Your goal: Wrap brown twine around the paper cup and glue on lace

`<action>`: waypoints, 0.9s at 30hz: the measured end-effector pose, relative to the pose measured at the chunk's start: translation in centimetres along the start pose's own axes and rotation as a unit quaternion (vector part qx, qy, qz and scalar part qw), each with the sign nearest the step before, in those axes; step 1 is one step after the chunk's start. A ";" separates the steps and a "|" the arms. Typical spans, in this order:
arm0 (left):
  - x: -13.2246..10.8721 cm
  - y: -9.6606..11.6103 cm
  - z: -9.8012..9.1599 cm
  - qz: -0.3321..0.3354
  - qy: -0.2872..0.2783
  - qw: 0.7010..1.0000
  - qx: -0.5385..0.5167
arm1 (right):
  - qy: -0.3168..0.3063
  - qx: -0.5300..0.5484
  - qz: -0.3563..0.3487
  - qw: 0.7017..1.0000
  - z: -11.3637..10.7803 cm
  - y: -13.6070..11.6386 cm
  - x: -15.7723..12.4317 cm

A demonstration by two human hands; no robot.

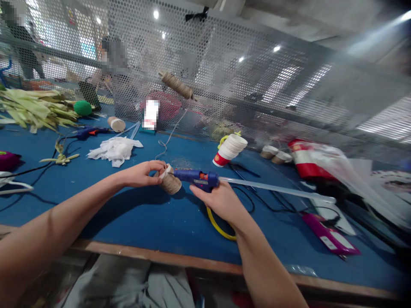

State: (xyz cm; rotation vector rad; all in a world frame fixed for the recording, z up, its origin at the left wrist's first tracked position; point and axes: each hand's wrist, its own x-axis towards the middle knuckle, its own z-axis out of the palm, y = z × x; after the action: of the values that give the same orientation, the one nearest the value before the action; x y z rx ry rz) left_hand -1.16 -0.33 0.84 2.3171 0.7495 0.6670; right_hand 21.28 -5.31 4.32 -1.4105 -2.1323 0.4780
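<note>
My left hand point(149, 173) is closed round the rim of a small paper cup wrapped in brown twine point(171, 184), tilted over the blue table. A blue hot glue gun point(195, 176) is gripped in my right hand point(221, 199), its nozzle at the cup's rim. Out of the gun's back end a long clear glue stick point(276, 187) sticks far to the right. Whether the nozzle touches the cup I cannot tell. Behind them, a thin strand of twine point(165, 143) runs across the table toward a twine spool point(178, 85) on the mesh panel.
Stacked paper cups point(229, 149) lean behind the glue gun. Crumpled white cloth point(115, 149), a second glue gun point(91, 131) and corn husks point(35, 107) lie left. Black cables, a purple pouch point(330, 235) and a red-and-clear bag point(314, 162) lie right. A perforated metal panel point(218, 68) borders the table's back.
</note>
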 end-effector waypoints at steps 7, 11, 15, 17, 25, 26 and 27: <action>-0.3 0.0 0.0 0.018 -0.005 1.000 0.018 | 0.018 0.028 -0.013 0.999 0.0 0.5 0.5; -0.2 -0.1 0.0 0.018 -0.006 1.000 0.021 | 0.029 0.026 -0.016 0.999 0.1 0.6 0.7; -0.2 -0.2 0.0 0.010 -0.008 1.000 0.025 | 0.032 0.025 -0.006 0.999 0.2 0.6 0.6; -0.2 -0.3 0.0 0.005 -0.005 1.000 0.024 | 0.023 0.025 -0.002 0.999 0.1 0.5 0.5; -0.2 -0.1 0.0 0.009 -0.005 1.000 0.025 | 0.024 0.026 0.008 0.999 0.1 0.8 0.6; -0.2 -0.1 0.0 0.010 -0.005 1.000 0.024 | 0.025 0.027 0.015 0.999 0.1 0.9 0.7; -0.2 -0.1 0.0 0.012 -0.005 1.000 0.023 | 0.025 0.029 0.021 0.999 0.1 0.9 0.7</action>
State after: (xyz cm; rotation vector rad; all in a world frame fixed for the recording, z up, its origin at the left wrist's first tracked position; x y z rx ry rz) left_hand -1.32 -0.40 0.72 2.3733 0.7425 0.6552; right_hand 21.64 -4.32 3.93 -1.4234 -2.0366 0.5125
